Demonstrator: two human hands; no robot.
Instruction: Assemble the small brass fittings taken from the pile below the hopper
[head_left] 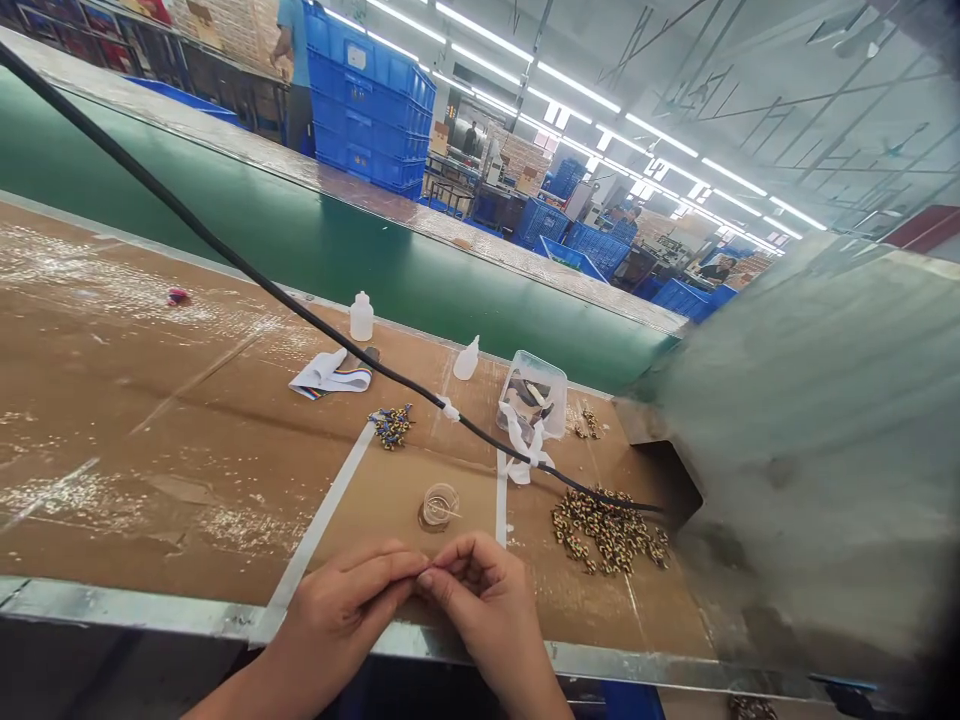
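Note:
My left hand (pixel 358 592) and my right hand (pixel 481 590) meet fingertip to fingertip above the near edge of the brown work table. Both are closed in a pinch. Whatever lies between the fingertips is too small and too covered to make out. Just beyond them stands a small clear cup (pixel 439 506) with a thin stick leaning in it. A small heap of blue, black and yellow parts (pixel 391 427) lies past the cup to the left. To the right spreads a larger pile of small black and yellow parts (pixel 609 532).
A black cable (pixel 247 268) crosses diagonally above the table. Behind are a white bottle (pixel 361 318), a dropper bottle (pixel 466 360), a folded striped strap (pixel 330 375) and a clear plastic box (pixel 555 392). A metal panel (pixel 817 450) rises at right; a green conveyor belt (pixel 450 285) runs behind.

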